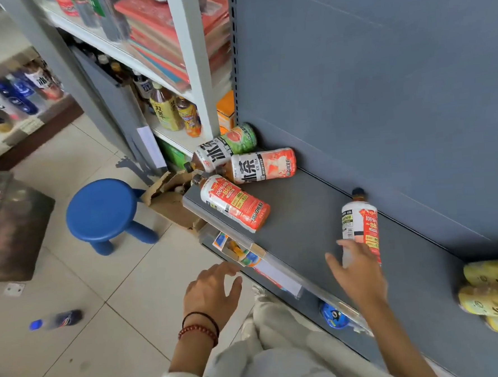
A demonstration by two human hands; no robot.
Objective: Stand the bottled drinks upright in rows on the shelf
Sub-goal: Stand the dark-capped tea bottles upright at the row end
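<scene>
One iced-tea bottle with a red and white label (359, 222) stands upright against the back panel of the dark grey shelf (302, 223). My right hand (359, 272) is just in front of its base, fingers spread, holding nothing. Three more bottles lie on their sides at the shelf's left end: a red one (234, 202) near the front edge, a second red one (262, 165) behind it, and a green one (227, 147) in the corner. My left hand (212, 294) hovers open over the floor in front of the shelf edge.
Several yellow bottles (496, 295) lie stacked at the shelf's right end. A blue stool (103, 210) and a torn cardboard box (169, 199) stand on the tiled floor to the left. A blue-capped bottle (56, 319) lies on the floor. A white rack (193, 60) holds other goods.
</scene>
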